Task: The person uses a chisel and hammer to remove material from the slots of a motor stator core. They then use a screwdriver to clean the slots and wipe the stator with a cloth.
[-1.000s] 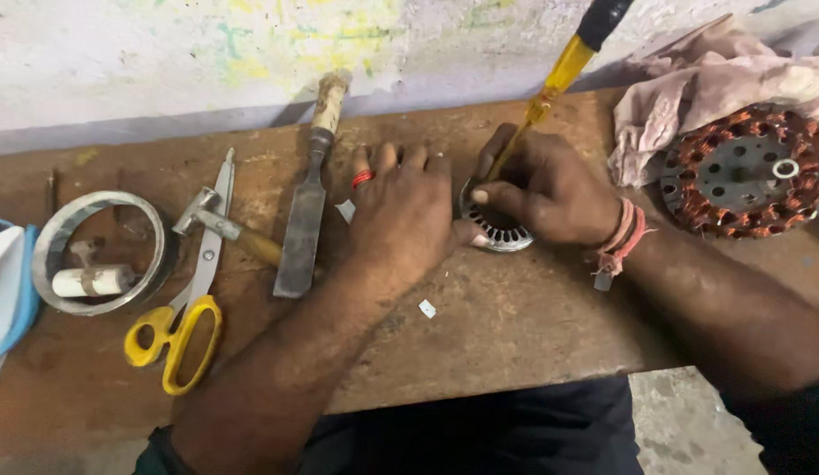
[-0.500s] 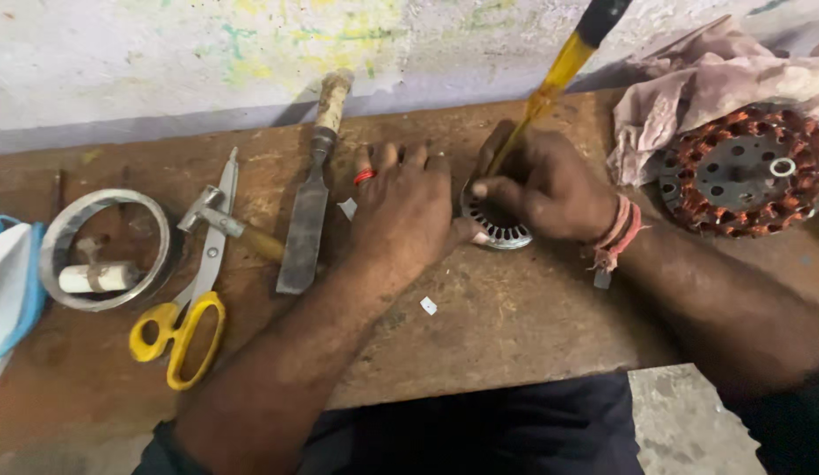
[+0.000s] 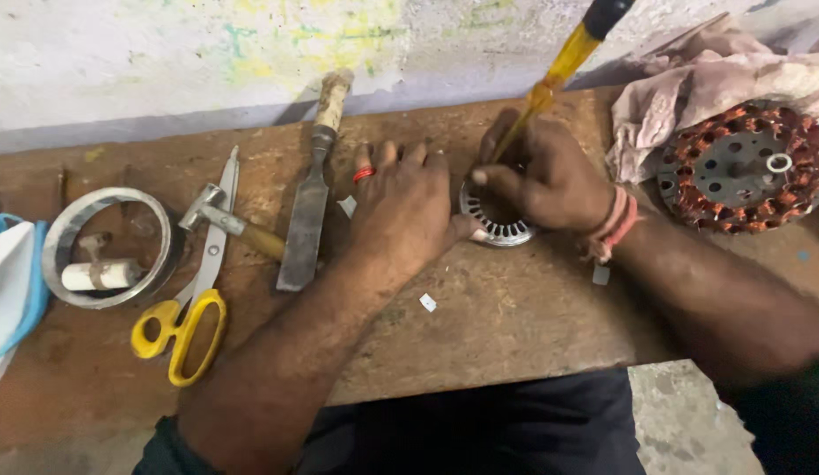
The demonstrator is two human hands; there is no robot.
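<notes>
Yellow-handled screwdriver (image 3: 563, 62) is working into the slotted steel stator (image 3: 497, 224) — our right hand (image 3: 550, 176) gripping it, left hand (image 3: 405, 207) pressing flat on the worktop (image 3: 515, 317), steadying.

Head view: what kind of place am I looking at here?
Most likely a small motor repair workshop. A copper-wound stator lies on a cloth, the right hand works a yellow-handled screwdriver into a slotted metal core, and a chisel lies on the worn wooden bench.
</notes>
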